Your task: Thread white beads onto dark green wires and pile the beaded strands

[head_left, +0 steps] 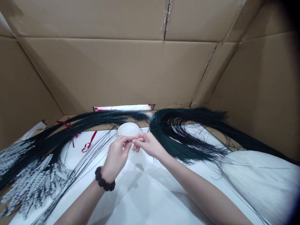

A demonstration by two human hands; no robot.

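My left hand [119, 155] and my right hand [148, 144] meet at the fingertips, just in front of a small white bowl [128, 128]. Both are pinched closed; whatever sits between the fingers is too small to make out. A dark beaded bracelet [104, 179] circles my left wrist. Thin dark strands [93, 152] run loose across the white surface to the left of my hands. Right of the bowl, a thick bundle of dark green strands [161, 131] curves in a U shape.
At left lie dark bundles [79, 125] and many strands with whitish beaded-looking ends [39, 178]. A red ribbon [89, 143] rests near them. A white plastic bag [262, 178] bulges at right. Cardboard walls [117, 72] rise behind and on both sides, with a slot at the back.
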